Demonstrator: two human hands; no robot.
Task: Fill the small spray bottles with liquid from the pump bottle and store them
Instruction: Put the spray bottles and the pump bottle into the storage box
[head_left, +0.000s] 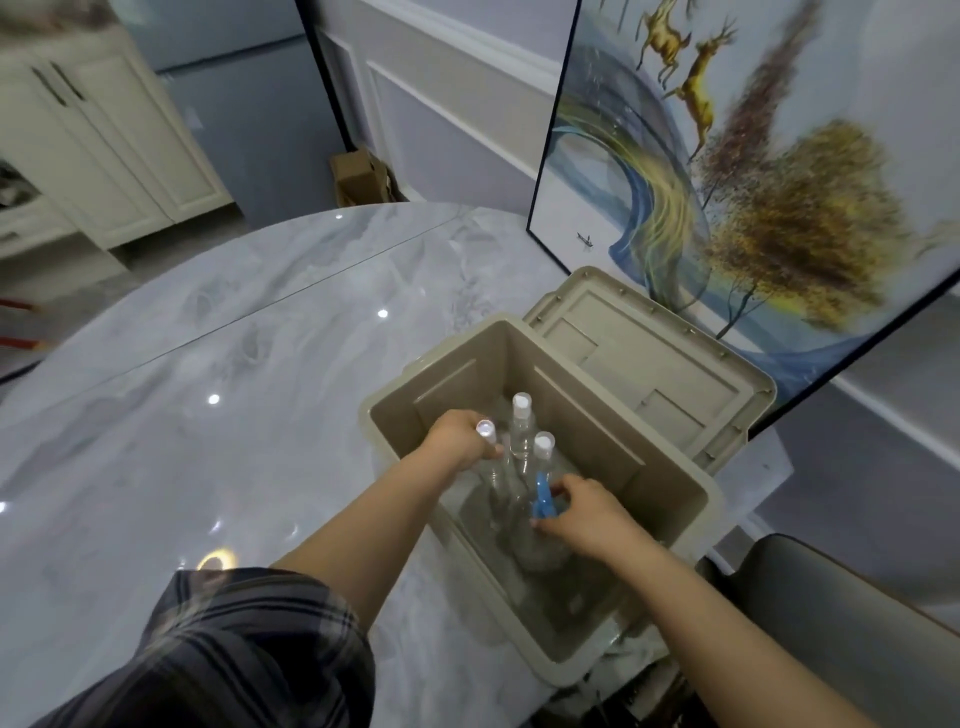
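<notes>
At the left, a marble table (218, 332) is seen, its near left part bare apart from light reflections. Right of centre, a beige storage box (670, 499) has been set with its lid (649, 374) thrown back on the far side, presumably so that both arms can reach in. Inside, three small spray bottles are stood upright close together. The leftmost spray bottle (485, 430) is grasped just below its cap by the left hand (457, 436), fingers curled round the neck, probably so it can be lifted or set down without tipping. The other two capped bottles (521, 415) are left standing free just beside it. Nearer and to the right, the pump bottle (543, 501), with its blue head, is gripped by the right hand (587, 512), fingers closed about the top. At the far right a framed painting (753, 171) is leaned against the wall
</notes>
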